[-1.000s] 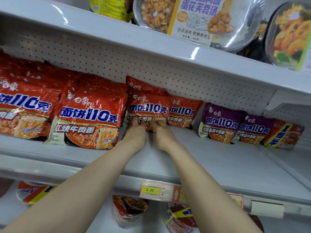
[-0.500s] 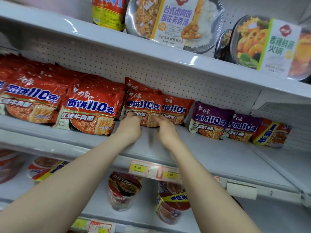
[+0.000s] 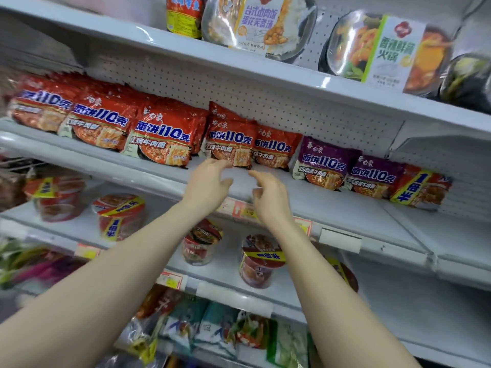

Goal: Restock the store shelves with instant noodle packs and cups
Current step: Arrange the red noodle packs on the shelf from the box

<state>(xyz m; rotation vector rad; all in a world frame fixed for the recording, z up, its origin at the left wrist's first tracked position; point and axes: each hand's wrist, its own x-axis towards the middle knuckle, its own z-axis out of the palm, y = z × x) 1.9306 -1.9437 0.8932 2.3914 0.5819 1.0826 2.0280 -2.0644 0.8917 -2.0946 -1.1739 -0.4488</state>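
Note:
A row of red instant noodle packs stands on the white middle shelf [image 3: 305,203], leaning against the pegboard back. The red pack [image 3: 229,144] near the centre is the one nearest my hands. My left hand [image 3: 208,185] hovers just below its lower edge, fingers loosely curled and holding nothing. My right hand [image 3: 267,193] is beside it, a little lower, fingers also relaxed and empty. To the right stand two purple noodle packs [image 3: 325,164] and a red and yellow pack [image 3: 421,187]. Noodle cups [image 3: 259,261] sit on the shelf below.
The upper shelf [image 3: 239,67] overhangs, carrying ready-meal trays [image 3: 259,23]. Bare shelf surface lies in front of the purple packs and further right. Price tags [image 3: 240,209] line the shelf edge. More cups [image 3: 119,216] stand lower left, and bagged goods [image 3: 212,328] fill the bottom shelf.
Both hands have let go of the centre red pack and drawn back toward me. The pack stays standing on the shelf. The view has tilted down, showing more lower shelves.

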